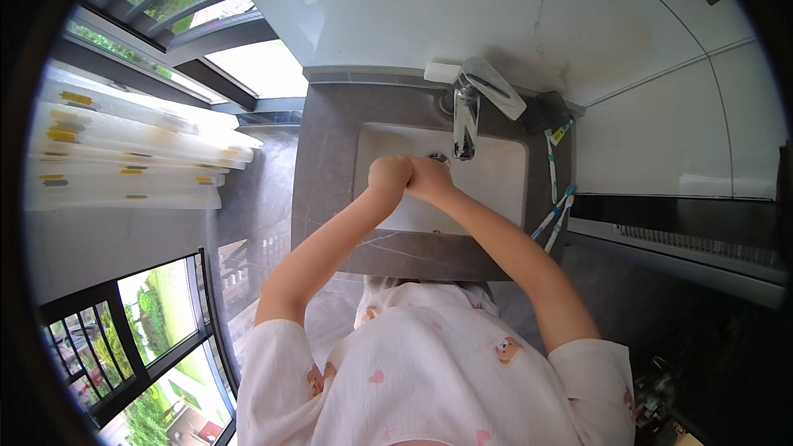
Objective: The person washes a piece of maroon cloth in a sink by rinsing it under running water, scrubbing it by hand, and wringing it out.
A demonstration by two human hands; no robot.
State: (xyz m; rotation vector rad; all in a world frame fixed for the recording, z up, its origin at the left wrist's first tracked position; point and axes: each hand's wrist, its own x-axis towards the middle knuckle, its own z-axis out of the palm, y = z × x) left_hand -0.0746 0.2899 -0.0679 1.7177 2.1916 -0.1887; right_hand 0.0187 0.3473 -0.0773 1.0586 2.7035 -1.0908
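Note:
My left hand [389,174] and my right hand [431,177] touch each other above the left half of a white sink basin [492,198]. Both wrists are bent, and the fingers are mostly hidden from this angle, so I cannot tell whether anything is between the palms. Just beyond my right hand shows the metal drain [438,157]. A chrome single-lever faucet [466,124] reaches over the basin, its spout tip a little to the right of my hands. No running water can be made out.
The grey stone countertop [325,167] surrounds the basin. On its right lie a toothbrush [552,167], two more toothbrushes [553,218], a small tube [562,131] and a dark cup [545,110]. Behind the faucet is a white block [442,71]. A patterned curtain [136,148] hangs left.

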